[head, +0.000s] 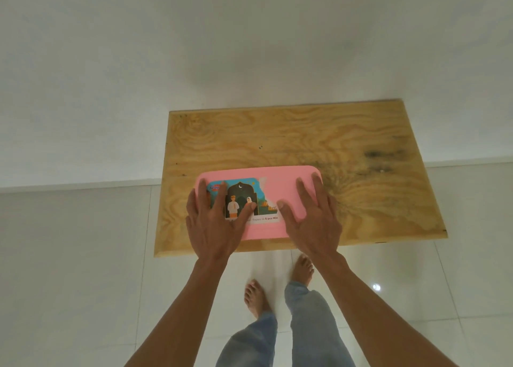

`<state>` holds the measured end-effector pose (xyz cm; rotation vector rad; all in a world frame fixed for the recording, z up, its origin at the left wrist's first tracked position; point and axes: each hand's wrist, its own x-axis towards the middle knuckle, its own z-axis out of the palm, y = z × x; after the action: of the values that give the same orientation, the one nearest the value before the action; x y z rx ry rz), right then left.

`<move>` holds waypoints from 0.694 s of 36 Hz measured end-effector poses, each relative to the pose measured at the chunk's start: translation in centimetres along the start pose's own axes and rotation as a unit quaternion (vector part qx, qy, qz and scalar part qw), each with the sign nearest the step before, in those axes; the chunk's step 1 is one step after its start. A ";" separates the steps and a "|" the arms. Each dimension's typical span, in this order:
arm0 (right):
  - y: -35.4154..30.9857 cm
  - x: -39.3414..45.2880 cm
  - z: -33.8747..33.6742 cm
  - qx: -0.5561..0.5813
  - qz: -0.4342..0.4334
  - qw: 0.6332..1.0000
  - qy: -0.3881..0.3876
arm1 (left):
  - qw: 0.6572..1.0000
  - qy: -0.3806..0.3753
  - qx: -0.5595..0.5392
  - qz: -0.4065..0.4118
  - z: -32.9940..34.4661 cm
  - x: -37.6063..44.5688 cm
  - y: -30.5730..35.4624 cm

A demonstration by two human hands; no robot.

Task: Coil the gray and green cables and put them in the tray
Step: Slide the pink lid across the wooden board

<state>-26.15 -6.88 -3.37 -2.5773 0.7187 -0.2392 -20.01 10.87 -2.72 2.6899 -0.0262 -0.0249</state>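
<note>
A pink rectangular tray (280, 183) lies flat-side up near the front edge of a wooden board (347, 150). A partly torn colourful sticker (244, 191) covers its left half. My left hand (213, 222) rests flat on the tray's left part, fingers spread over the sticker. My right hand (311, 214) lies flat on the tray's right part, fingers apart. Neither hand grips anything. No gray or green cable shows anywhere in this view.
The board sits against a white wall (249, 47), above a glossy white tiled floor (83, 255). My bare feet (256, 297) and jeans are below the board's front edge. Bare wood lies behind and to the right of the tray.
</note>
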 end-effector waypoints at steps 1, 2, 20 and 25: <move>-0.2 0.2 -0.1 0.000 0.004 1.000 0.003 | 1.000 0.000 0.001 0.005 0.0 0.4 0.0; -0.4 0.4 -0.2 0.002 0.010 1.000 0.003 | 1.000 0.000 0.003 0.011 -0.1 0.7 0.1; -3.9 15.3 0.4 0.027 0.005 1.000 -0.013 | 1.000 -0.009 0.006 0.022 0.4 15.4 4.5; -4.4 18.7 2.2 0.028 -0.004 1.000 0.000 | 1.000 -0.009 0.015 0.012 1.1 18.3 4.8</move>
<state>-7.67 -12.54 -2.43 -2.5270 0.6928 -0.2586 -1.81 5.64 -1.89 2.7182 -0.0643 -0.0414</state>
